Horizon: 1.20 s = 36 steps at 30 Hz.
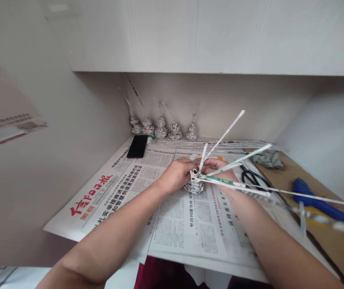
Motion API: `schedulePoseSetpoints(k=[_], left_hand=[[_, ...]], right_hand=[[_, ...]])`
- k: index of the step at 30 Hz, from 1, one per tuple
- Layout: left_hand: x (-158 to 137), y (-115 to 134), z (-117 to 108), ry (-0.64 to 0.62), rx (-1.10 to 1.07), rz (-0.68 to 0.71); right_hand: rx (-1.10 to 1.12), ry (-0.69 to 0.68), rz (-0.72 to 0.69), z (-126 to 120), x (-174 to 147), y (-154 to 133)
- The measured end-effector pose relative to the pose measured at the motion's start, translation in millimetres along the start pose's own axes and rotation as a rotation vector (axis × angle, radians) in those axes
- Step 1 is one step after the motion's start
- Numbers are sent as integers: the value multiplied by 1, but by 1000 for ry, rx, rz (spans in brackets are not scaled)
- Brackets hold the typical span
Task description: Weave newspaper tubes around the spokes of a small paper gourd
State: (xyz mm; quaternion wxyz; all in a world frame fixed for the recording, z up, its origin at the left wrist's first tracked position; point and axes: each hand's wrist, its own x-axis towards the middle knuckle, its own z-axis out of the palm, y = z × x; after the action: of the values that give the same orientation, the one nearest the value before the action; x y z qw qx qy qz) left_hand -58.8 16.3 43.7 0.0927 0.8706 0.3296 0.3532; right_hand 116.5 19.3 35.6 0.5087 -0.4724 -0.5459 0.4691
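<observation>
A small round piece woven from rolled newspaper (194, 187) stands on the newspaper sheets in front of me. Several long paper tubes (227, 130) fan out from its top, upward and to the right; some are white, some partly green. My left hand (177, 173) is closed on the woven piece from its left side, thumb and fingers at its upper rim. My right hand (222, 171) is at the far right side, its fingers curled in at the base of the tubes, where it appears to pinch one. The tubes cover part of this hand and its grip.
Several finished woven paper gourds (161, 128) line the back wall, beside a black phone (137, 146). Loose paper tubes (214, 144) lie along the back. At right are black scissors (254, 178), a grey cloth (267, 159) and a blue-handled tool (325, 204) on cardboard. An overhanging white panel (208, 36) spans above.
</observation>
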Motion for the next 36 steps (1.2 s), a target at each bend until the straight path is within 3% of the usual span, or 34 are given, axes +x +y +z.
schedulePoseSetpoints(k=[3, 11, 16, 29, 36], left_hand=[[0, 1, -1, -6, -53, 2], [1, 4, -7, -111, -67, 91], [1, 2, -4, -86, -73, 81], [-3, -5, 9, 27, -191, -151], [-2, -3, 11, 108, -184, -362]], right_hand=[[92, -6, 78, 0, 2, 3], [93, 43, 56, 0, -2, 3], [33, 2, -5, 3, -6, 2], [187, 38, 105, 7, -6, -2], [145, -75, 76, 6, -8, 0]])
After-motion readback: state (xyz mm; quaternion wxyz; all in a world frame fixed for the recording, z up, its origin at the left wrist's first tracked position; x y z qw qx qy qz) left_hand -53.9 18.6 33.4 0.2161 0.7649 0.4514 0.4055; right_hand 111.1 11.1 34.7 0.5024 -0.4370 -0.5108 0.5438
